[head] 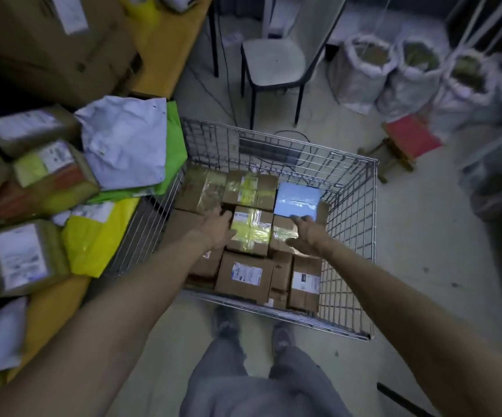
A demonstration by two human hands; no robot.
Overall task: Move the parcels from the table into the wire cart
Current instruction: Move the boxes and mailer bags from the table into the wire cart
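Arms stretched into the wire cart, left hand grips the yellow-taped box, right hand spread loose.

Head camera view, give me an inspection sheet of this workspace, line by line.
Surface: yellow table at left, largely covered.
Job's things: wire cart holds cardboard boxes and a pale blue parcel; more parcels, boxes and mailers, lie piled on the table.
Clutter: nothing seen.
Grips: left hand against the left side of the yellow-taped box, hold unclear; right hand open, fingers spread above the boxes.
Cables: black cables on the floor beyond the cart.
Surroundings: chair, three white sacks, red-topped stool.
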